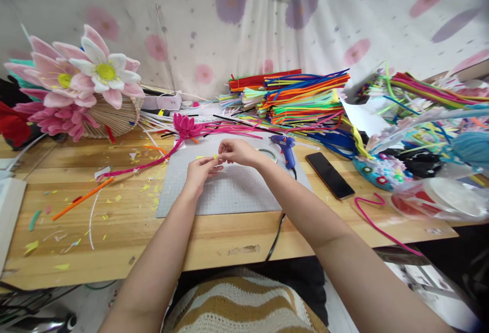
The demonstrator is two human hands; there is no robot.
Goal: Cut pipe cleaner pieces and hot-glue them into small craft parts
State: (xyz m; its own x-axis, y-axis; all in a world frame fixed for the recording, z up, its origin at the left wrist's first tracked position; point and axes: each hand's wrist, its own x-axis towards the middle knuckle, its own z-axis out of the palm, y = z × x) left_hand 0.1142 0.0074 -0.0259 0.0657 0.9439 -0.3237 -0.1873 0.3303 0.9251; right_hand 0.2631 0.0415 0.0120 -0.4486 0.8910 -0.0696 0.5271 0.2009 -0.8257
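Note:
My left hand [200, 171] and my right hand [239, 151] meet above the grey cutting mat [237, 195], fingertips almost touching. Both are closed in a pinch around a small yellow piece [215, 156], mostly hidden by the fingers; its kind cannot be made out. Just beyond the left hand lies a magenta pipe-cleaner flower [186, 126] with a long fuzzy stem. Behind the right wrist a roll of tape [269, 154] rests on the mat, partly covered. A blue hot glue gun [286, 150] lies to the right of it, its black cord running toward the table's front edge.
Bundles of coloured pipe cleaners [301, 99] are stacked at the back. A phone [329, 175] lies right of the mat, near a plastic-wrapped tub [439, 198]. Large pink and white flowers [87, 76] stand at the left. Yellow scraps and an orange pipe cleaner [84, 198] litter the wooden table [145, 251].

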